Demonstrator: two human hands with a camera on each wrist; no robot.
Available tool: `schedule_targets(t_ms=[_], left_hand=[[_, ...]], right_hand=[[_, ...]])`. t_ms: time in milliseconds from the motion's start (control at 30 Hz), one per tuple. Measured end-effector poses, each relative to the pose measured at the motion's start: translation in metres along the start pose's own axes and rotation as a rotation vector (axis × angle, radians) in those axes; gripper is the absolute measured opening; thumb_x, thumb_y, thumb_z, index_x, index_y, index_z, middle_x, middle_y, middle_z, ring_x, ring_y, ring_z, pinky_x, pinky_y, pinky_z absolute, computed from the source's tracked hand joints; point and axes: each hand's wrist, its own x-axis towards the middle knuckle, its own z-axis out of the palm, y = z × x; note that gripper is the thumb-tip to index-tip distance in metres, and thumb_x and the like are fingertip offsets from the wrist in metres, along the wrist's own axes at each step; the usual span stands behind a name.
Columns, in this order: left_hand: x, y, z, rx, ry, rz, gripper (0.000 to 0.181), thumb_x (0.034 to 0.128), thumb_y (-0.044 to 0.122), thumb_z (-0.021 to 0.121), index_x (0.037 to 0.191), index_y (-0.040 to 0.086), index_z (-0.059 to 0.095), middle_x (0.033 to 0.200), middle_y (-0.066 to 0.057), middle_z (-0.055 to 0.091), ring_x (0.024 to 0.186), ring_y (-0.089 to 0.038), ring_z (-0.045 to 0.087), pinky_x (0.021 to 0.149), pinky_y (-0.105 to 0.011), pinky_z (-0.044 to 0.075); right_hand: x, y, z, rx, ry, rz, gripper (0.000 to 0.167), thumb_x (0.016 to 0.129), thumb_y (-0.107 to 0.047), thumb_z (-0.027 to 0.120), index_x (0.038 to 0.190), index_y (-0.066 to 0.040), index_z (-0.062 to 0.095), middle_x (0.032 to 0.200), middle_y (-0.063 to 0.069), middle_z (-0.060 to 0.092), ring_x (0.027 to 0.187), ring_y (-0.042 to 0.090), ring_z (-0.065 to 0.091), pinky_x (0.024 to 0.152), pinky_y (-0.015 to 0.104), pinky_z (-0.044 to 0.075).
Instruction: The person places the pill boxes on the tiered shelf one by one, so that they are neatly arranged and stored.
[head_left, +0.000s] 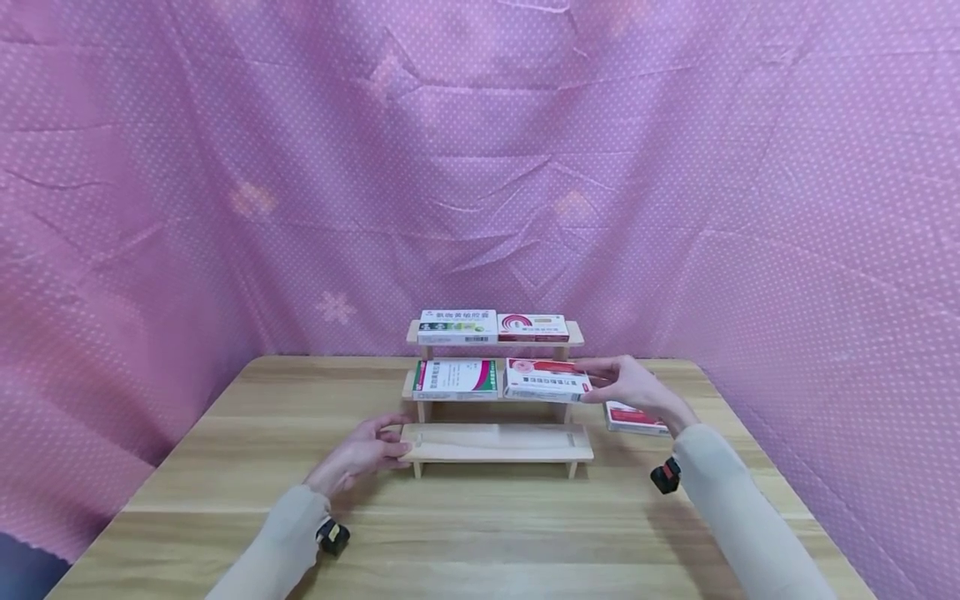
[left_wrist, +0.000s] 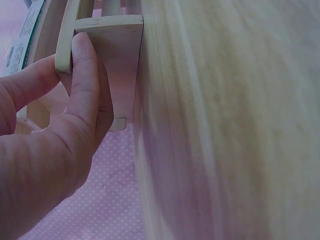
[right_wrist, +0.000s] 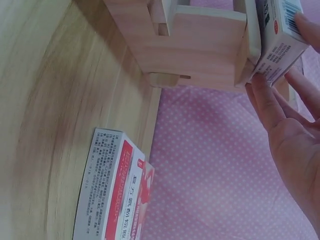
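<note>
One left hand [head_left: 366, 450] pinching one pale three-tier wooden rack [head_left: 495, 442] at bottom left, one flat red-white cardboard box [head_left: 637, 418] on a wood-grain table [head_left: 480, 533], one right hand [head_left: 633, 387] pinching one rectangular white-red carton [head_left: 546, 380] at middle-tier right, one white-green carton [head_left: 454, 377] alongside, two printed cartons [head_left: 457, 327] on top.

My right hand [head_left: 633, 387] holds a red-and-white box [head_left: 546, 381] on the middle shelf [head_left: 408, 386]. My left hand [head_left: 362, 450] grips the bottom shelf [head_left: 495, 442] at its left end.
</note>
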Motion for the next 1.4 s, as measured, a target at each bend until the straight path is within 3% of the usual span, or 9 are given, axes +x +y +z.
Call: schedule_targets(t_ms=[667, 867, 1067, 1400], left_hand=[[-0.001, 0.001, 0.000, 0.013, 0.010, 0.005, 0.064, 0.0896, -0.005, 0.060, 0.147, -0.006, 0.030, 0.113, -0.023, 0.053, 0.092, -0.024, 0.066, 0.091, -0.040, 0.058], [0.000, 0.001, 0.000, 0.013, 0.005, 0.006, 0.065, 0.0896, -0.005, 0.060, 0.147, -0.006, 0.030, 0.117, -0.025, 0.053, 0.093, -0.024, 0.066, 0.092, -0.040, 0.058], [-0.001, 0.000, 0.000, 0.007, 0.003, -0.007, 0.065, 0.0902, -0.004, 0.060, 0.148, -0.005, 0.029, 0.115, -0.023, 0.052, 0.094, -0.024, 0.066, 0.093, -0.041, 0.058], [0.000, -0.001, 0.000, 0.004, -0.002, -0.001, 0.065, 0.0908, -0.003, 0.060, 0.148, -0.005, 0.029, 0.113, -0.022, 0.054, 0.093, -0.025, 0.066, 0.092, -0.041, 0.058]], right_hand=[[0.011, -0.001, 0.007, 0.037, -0.033, -0.050, 0.071, 0.080, -0.006, 0.079, 0.142, 0.002, 0.047, 0.153, 0.022, 0.037, 0.141, 0.037, 0.035, 0.114, 0.043, 0.035], [0.012, 0.000, 0.008, 0.001, -0.035, -0.069, 0.069, 0.082, -0.010, 0.078, 0.143, 0.000, 0.047, 0.154, 0.022, 0.036, 0.142, 0.038, 0.034, 0.115, 0.045, 0.035], [0.013, 0.002, 0.010, -0.003, -0.025, -0.038, 0.070, 0.081, -0.015, 0.080, 0.143, -0.005, 0.049, 0.156, 0.021, 0.034, 0.142, 0.040, 0.034, 0.115, 0.047, 0.035], [0.012, 0.003, 0.008, -0.004, -0.036, -0.042, 0.071, 0.083, -0.014, 0.078, 0.145, -0.003, 0.045, 0.156, 0.022, 0.033, 0.143, 0.042, 0.031, 0.116, 0.049, 0.033]])
